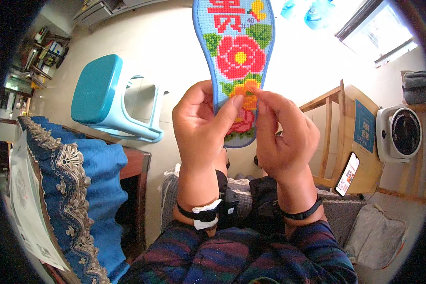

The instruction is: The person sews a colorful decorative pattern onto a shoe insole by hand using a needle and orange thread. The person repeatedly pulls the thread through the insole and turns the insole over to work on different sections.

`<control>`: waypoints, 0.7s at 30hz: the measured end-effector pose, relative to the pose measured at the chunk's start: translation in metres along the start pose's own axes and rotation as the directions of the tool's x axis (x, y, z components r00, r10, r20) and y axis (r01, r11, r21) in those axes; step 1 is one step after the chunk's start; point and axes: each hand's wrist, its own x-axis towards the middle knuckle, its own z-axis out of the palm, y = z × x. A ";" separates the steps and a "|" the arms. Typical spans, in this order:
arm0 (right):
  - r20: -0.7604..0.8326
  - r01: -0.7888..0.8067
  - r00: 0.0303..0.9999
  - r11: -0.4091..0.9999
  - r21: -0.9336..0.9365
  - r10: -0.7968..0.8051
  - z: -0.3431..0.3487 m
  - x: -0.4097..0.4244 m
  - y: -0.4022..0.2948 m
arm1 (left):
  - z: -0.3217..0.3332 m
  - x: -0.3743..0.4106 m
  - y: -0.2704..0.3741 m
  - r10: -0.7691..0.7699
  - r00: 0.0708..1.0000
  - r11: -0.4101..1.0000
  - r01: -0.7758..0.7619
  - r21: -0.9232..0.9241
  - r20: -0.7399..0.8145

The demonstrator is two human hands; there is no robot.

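Note:
An embroidered shoe insole (240, 56) with a blue edge is held up in front of me, its cross-stitched flowers and leaves facing me. My left hand (202, 120) grips its lower left side, the thumb lying across the front near an orange flower. At the right edge is my right hand (287, 131), with thumb and index finger pinched together beside that orange flower. Something thin seems to be between those fingertips, too small to make out, perhaps a needle or thread. The insole's lower end is partly covered by my hands.
A blue plastic stool (99, 92) stands at the left. Below it, a blue cloth with lace trim (103, 177) covers a table. To the right, a smartphone (348, 174) rests against a cardboard box (364, 142), near a white fan (399, 133). A grey cushion (376, 236) lies lower right.

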 end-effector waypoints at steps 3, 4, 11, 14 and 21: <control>-0.010 0.013 1.000 1.000 0.002 -0.013 -0.002 0.001 0.001 | 0.001 0.001 -0.003 0.020 1.000 1.000 -0.020 0.017 0.024; -0.016 0.015 1.000 1.000 0.007 -0.015 -0.005 0.001 0.002 | 0.003 0.000 -0.005 0.020 0.999 1.000 -0.021 0.012 0.030; -0.024 0.090 0.996 0.996 0.026 -0.089 -0.044 -0.003 0.017 | 0.040 -0.019 -0.013 0.031 0.999 0.999 -0.032 0.023 0.018; -0.043 0.078 0.996 0.997 0.004 -0.078 -0.054 -0.004 0.020 | 0.050 -0.023 -0.017 0.054 0.998 0.998 -0.054 0.019 0.022; -0.059 0.077 0.995 0.995 -0.057 -0.081 -0.053 0.001 0.013 | 0.048 -0.020 -0.014 0.126 0.991 0.986 -0.130 0.104 0.039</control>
